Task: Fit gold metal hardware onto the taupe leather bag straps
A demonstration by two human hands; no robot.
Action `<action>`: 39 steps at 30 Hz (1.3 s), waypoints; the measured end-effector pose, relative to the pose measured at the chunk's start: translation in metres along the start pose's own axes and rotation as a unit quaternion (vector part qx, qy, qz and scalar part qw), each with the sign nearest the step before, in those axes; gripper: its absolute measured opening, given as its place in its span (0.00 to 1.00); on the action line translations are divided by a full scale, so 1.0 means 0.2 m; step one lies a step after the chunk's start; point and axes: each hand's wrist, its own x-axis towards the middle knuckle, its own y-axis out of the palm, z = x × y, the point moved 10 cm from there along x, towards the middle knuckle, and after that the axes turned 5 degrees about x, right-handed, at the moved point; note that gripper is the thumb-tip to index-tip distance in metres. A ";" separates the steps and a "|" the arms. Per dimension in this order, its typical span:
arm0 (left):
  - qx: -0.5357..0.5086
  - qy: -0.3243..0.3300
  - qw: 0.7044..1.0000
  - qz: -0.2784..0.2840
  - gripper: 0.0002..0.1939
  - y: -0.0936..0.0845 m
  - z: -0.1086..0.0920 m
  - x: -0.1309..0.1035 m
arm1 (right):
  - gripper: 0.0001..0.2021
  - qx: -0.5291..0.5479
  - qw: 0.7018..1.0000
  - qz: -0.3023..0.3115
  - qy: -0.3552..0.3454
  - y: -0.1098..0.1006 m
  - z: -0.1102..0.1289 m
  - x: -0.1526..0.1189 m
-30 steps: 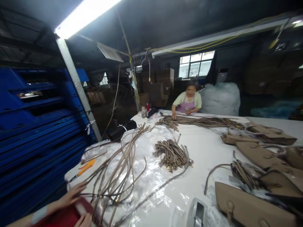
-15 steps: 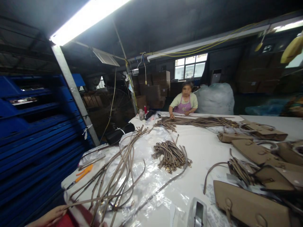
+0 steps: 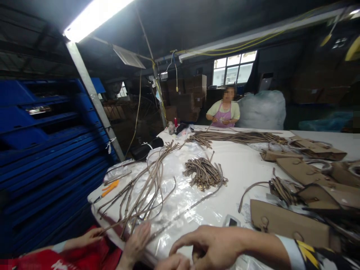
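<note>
My right hand [image 3: 216,242] reaches in from the lower right over the near table edge. Its fingers are bent and spread apart, with a gap between them, and nothing shows in its grasp. Just left of it, my left hand [image 3: 174,261] shows only partly at the bottom edge, its fingers cut off. Beyond my right hand lies a grey device with a dark display [image 3: 232,221], partly covered by the hand. A taupe bag panel with small strap loops [image 3: 287,221] lies beyond my right forearm. Clear plastic sheeting [image 3: 194,221] spreads in front of both hands.
At left, a red-clad co-worker's hands [image 3: 139,238] are near long taupe straps [image 3: 149,176]. Orange-handled cutters [image 3: 110,187] lie near the left edge. A bundle of straps with metal ends [image 3: 204,174] sits mid-table. Bags [image 3: 303,176] crowd the right. Another person [image 3: 225,112] works opposite.
Both my hands have come into view at the bottom. The neighbour's second hand shows more fully. The person opposite has raised their hands from the straps. The view has shifted slightly.
</note>
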 end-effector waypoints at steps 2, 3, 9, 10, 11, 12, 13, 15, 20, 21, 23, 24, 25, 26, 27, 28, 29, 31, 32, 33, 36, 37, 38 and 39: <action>-0.023 -0.019 0.999 -0.016 0.14 0.00 -0.04 -0.12 | 0.33 0.054 0.998 0.021 -0.018 0.01 0.04 -0.01; -0.032 -0.035 0.999 -0.023 0.16 0.00 -0.04 -0.18 | 0.34 0.064 0.997 0.019 -0.029 0.00 0.06 -0.02; -0.124 -0.166 0.972 -0.114 0.19 -0.28 0.16 -0.55 | 0.27 0.104 0.994 -0.024 0.040 -0.26 -0.07 -0.16; -0.134 -0.185 0.967 -0.109 0.19 -0.29 0.18 -0.59 | 0.27 0.104 0.993 -0.029 0.042 -0.29 -0.06 -0.16; -0.138 -0.201 0.966 -0.089 0.19 -0.28 0.18 -0.60 | 0.28 0.101 0.994 -0.028 0.040 -0.30 -0.03 -0.15; -0.138 -0.207 0.967 -0.062 0.20 -0.25 0.16 -0.59 | 0.28 0.096 0.995 -0.019 0.034 -0.29 0.02 -0.12; -0.137 -0.203 0.969 -0.037 0.20 -0.22 0.11 -0.56 | 0.28 0.088 0.996 -0.004 0.024 -0.26 0.08 -0.07; -0.146 -0.171 0.974 -0.011 0.21 -0.15 -0.02 -0.44 | 0.27 0.069 0.997 0.034 0.000 -0.17 0.22 0.06; -0.133 -0.107 0.983 -0.063 0.23 -0.19 -0.13 -0.31 | 0.29 0.077 0.988 0.127 -0.036 -0.01 0.36 0.25; -0.126 -0.121 0.982 -0.078 0.23 -0.23 -0.06 -0.35 | 0.30 0.072 0.989 0.129 -0.022 -0.03 0.31 0.24; -0.122 -0.178 0.969 -0.116 0.21 -0.31 0.14 -0.49 | 0.31 0.058 0.992 0.111 0.024 -0.13 0.13 0.18; -0.118 -0.214 0.960 -0.140 0.21 -0.34 0.25 -0.57 | 0.30 0.054 0.993 0.090 0.047 -0.19 0.02 0.15; -0.117 -0.246 0.950 -0.150 0.22 -0.34 0.34 -0.63 | 0.28 0.053 0.994 0.070 0.065 -0.23 -0.07 0.12; -0.121 -0.270 0.944 -0.143 0.22 -0.32 0.40 -0.66 | 0.28 0.056 0.993 0.063 0.081 -0.25 -0.14 0.12; -0.128 -0.280 0.943 -0.122 0.23 -0.28 0.43 -0.66 | 0.28 0.059 0.993 0.064 0.085 -0.25 -0.19 0.13; -0.141 -0.277 0.946 -0.089 0.23 -0.21 0.43 -0.62 | 0.28 0.062 0.992 0.071 0.079 -0.21 -0.20 0.16; -0.157 -0.262 0.951 -0.054 0.23 -0.15 0.39 -0.55 | 0.29 0.067 0.992 0.083 0.066 -0.17 -0.19 0.20; -0.186 -0.212 0.959 -0.003 0.23 -0.03 0.28 -0.40 | 0.32 0.091 0.990 0.104 0.024 -0.06 -0.12 0.30; -0.195 -0.190 0.962 0.008 0.24 0.00 0.24 -0.34 | 0.33 0.105 0.988 0.116 0.008 -0.02 -0.09 0.32; -0.199 -0.177 0.964 0.011 0.24 0.01 0.22 -0.30 | 0.34 0.114 0.986 0.122 0.001 -0.01 -0.08 0.34; -0.194 -0.204 0.960 -0.010 0.24 0.01 0.33 -0.32 | 0.36 0.096 0.992 0.075 0.035 -0.09 -0.16 0.28; -0.194 -0.224 0.955 -0.018 0.24 0.01 0.39 -0.35 | 0.35 0.075 0.995 0.041 0.051 -0.15 -0.21 0.25; -0.194 -0.239 0.951 -0.024 0.24 0.02 0.45 -0.37 | 0.31 0.050 0.997 0.011 0.060 -0.21 -0.24 0.21; -0.194 -0.244 0.950 -0.026 0.24 0.03 0.47 -0.38 | 0.26 0.022 0.998 -0.005 0.062 -0.25 -0.26 0.20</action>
